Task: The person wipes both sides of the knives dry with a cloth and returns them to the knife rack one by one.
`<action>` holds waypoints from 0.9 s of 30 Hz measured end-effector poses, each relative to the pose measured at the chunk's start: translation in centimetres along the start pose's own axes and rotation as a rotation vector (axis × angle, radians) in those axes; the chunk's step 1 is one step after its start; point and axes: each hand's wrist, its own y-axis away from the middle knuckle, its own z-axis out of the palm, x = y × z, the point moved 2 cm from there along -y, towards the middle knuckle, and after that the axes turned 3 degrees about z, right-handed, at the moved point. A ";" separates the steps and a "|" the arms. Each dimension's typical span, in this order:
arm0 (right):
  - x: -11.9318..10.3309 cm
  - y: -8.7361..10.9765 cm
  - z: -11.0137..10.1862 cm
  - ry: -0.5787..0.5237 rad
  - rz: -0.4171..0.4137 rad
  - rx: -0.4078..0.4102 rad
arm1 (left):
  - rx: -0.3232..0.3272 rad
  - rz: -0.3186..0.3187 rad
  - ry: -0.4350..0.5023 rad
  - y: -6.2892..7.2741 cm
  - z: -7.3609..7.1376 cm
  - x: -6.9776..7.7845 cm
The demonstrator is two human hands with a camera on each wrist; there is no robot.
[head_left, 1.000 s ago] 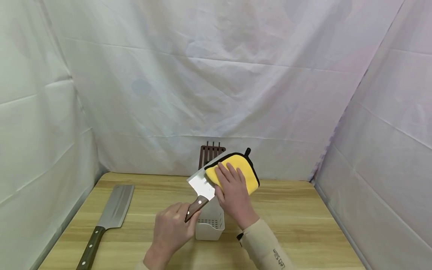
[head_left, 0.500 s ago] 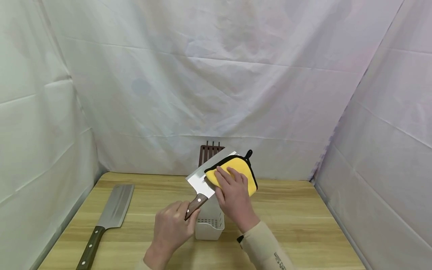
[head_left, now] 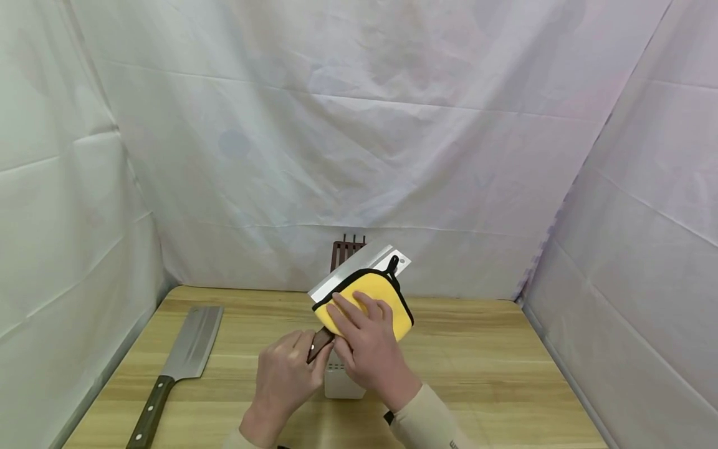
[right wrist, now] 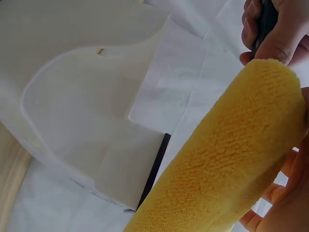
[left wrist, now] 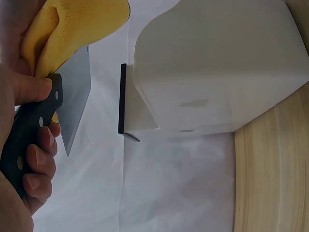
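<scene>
Left hand [head_left: 287, 375] clamped round handle of held cleaver [head_left: 352, 267], over mid-bench [head_left: 482, 355], blade slanting up toward back-right corner. Right hand [head_left: 367, 343] has fingers laid over yellow cloth [head_left: 396, 308], cloth against blade; can't tell if thumb pinches it. White holder [head_left: 343, 384] below, brown slotted piece [head_left: 340, 254] behind. Second cleaver [head_left: 187, 349] flat near left edge, blade end toward back edge

Open worktop [head_left: 505, 368] stretches from the right hand [head_left: 367, 349] to the fabric wall [head_left: 634, 262] on the right, with room to pass; a narrower bare strip separates the left hand [head_left: 284, 374] from the lying cleaver [head_left: 184, 355]. In the middle, the raised cleaver [head_left: 354, 263] and yellow cloth [head_left: 377, 293] block the way, partly screening a white holder [head_left: 344, 385].
</scene>
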 end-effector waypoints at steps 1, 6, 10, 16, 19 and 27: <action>-0.1 0.1 0.0 0.007 -0.012 0.002 | 0.001 -0.001 -0.002 0.0 0.0 0.0; -0.4 0.4 0.2 -0.009 -0.059 -0.006 | 0.029 0.008 -0.017 0.0 -0.1 -0.1; -0.4 0.5 0.3 -0.045 -0.072 -0.013 | 0.047 0.024 -0.019 0.2 -0.1 -0.1; 0.2 0.5 0.5 -0.078 -0.041 -0.029 | 0.041 0.023 0.004 0.3 0.0 0.0; 0.7 0.4 0.4 -0.081 -0.001 -0.049 | 0.043 0.022 0.011 0.4 0.0 0.1; 0.9 0.7 0.5 -0.075 -0.049 -0.034 | 0.045 0.005 0.009 0.5 0.1 0.2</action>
